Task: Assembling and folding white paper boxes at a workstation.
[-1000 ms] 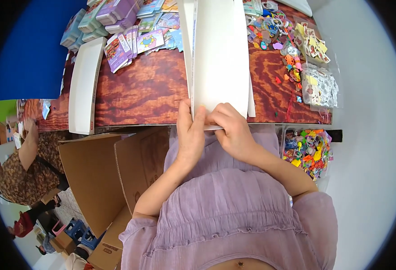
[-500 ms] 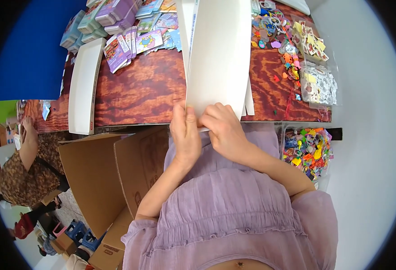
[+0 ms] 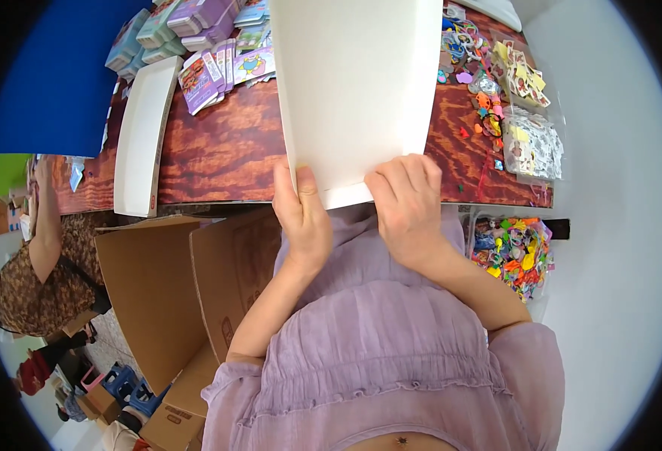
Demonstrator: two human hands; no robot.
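A long white cardboard tray (image 3: 357, 90) with raised side walls lies before me, its near end just over the table's front edge. My left hand (image 3: 302, 214) grips its near left corner, thumb inside the wall and fingers outside. At the near right corner, my right hand (image 3: 408, 203) is closed over the end, fingers bent onto the cardboard. The tray's far end runs out of the picture. Left of it, a second narrow white tray (image 3: 142, 139) rests on the wood-patterned table (image 3: 222, 161), untouched.
Stacks of packaged cards (image 3: 158, 34) and loose cards (image 3: 209, 79) cover the far left. Small colourful trinkets (image 3: 489, 105) and clear bags (image 3: 534, 143) lie right. Below the table stand an open brown carton (image 3: 151, 286) and a bin of trinkets (image 3: 515, 252). Another person (image 3: 42, 278) works at left.
The tray now spreads wider and covers the loose white cardboard beneath it. My right hand has moved right, from the middle of the near end to its right corner; my left shifted slightly.
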